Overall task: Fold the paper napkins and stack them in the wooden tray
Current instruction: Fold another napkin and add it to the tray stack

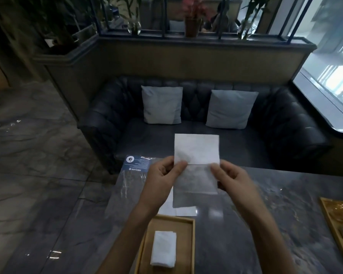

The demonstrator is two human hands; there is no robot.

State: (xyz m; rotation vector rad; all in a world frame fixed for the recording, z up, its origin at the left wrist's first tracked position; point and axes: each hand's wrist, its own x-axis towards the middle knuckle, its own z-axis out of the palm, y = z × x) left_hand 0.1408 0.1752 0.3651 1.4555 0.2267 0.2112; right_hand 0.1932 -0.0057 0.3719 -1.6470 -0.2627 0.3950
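I hold a white paper napkin (pixel 196 149) upright in the air above the dark marble table (pixel 265 204). My left hand (pixel 162 178) pinches its left edge and my right hand (pixel 231 178) pinches its right edge, both at mid-height. The lower half hangs down in shadow between my hands. Below my forearms stands the wooden tray (pixel 190 240) with a small pile of folded white napkins (pixel 163 248) lying in it. More flat white napkins (pixel 184 211) lie on the table just beyond the tray, partly hidden by the held napkin.
A clear plastic wrapper with a blue label (pixel 136 167) lies on the table's far left corner. A second wooden tray with glassware (pixel 341 224) stands at the right edge. Behind the table is a dark sofa (pixel 196 133) with two grey cushions.
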